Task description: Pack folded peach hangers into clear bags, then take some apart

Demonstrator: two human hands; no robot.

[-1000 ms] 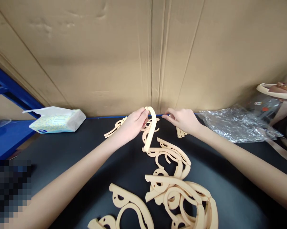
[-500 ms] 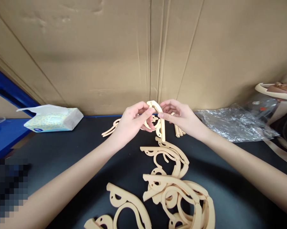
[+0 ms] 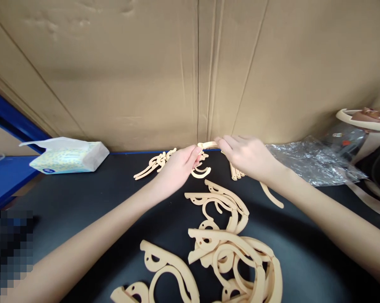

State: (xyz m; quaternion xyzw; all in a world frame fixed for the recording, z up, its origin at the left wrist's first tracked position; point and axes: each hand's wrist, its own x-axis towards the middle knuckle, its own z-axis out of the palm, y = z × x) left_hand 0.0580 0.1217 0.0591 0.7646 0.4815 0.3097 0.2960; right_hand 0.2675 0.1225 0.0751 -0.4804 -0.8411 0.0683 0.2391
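A beige plastic piece (image 3: 209,144) spans the gap between my two hands near the back of the black table. Its left end is pinched by my left hand (image 3: 180,166). My right hand (image 3: 243,152), back turned up, has its fingers closed round the other end, and much of the piece is hidden there. Just below and between the hands lies a curved beige hook (image 3: 201,173). Several flat beige strips (image 3: 237,171) lie under my right hand, and a curved strip (image 3: 272,195) shows beyond my right wrist.
Folded beige hanger pieces (image 3: 256,252) are heaped at the front centre, with another (image 3: 171,261) to their left. Small beige parts (image 3: 155,164) lie at the back. A tissue pack (image 3: 70,155) sits left; clear plastic wrap (image 3: 312,162) and a bag lie right.
My right hand has turned palm down and swung its end of the piece up and right. The piece now lies nearly level, where before it hung downwards. My left hand has closed more tightly.
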